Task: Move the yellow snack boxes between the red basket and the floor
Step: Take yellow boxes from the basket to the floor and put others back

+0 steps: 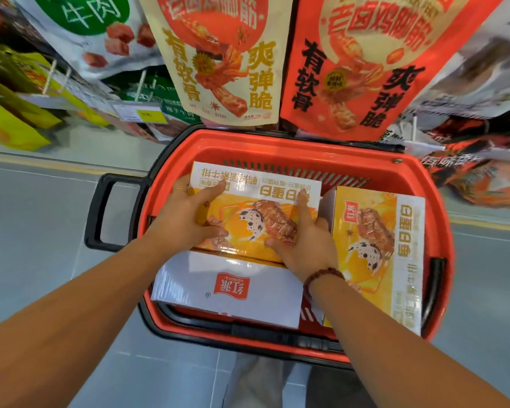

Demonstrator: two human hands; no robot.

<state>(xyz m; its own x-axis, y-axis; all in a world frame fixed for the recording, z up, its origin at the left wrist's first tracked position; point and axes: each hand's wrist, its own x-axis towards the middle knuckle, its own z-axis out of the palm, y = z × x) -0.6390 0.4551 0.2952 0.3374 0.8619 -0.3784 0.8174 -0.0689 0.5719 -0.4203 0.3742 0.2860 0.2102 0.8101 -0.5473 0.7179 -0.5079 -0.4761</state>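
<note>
The left grip (189, 216) is closed round the left end of the top yellow box (248, 213) — thumb flat on the printed face, fingers wrapped over the far left corner, with a thin ring (178, 189) on one of them. The right grip (304, 240) holds the opposite end. Its thumb and forefinger lie on the face, and the other fingers curl down over the right edge into the narrow gap beside the second yellow box (380, 245). A bead bracelet (321, 275) sits on that wrist.

The top yellow box lies flat and crosswise inside the red basket (277, 139). Its near edge rests over a white-faced box (227, 287) with a red logo, which fills the near part of the basket. The second yellow box stands on edge, tilted, against the basket's right wall and just beside the right grip — the tightest spot. Slotted basket wall shows bare behind the held box.

A black handle (100, 213) sticks out to the left of the basket, and another black handle (436, 290) lies along the right rim. Large hanging snack bags (218, 54) overhang the far rim close above. Shelf hooks with more packets and a price tag (142, 113) run off to the left. Grey tiled floor (42, 231) lies open to the left and right of the basket.
</note>
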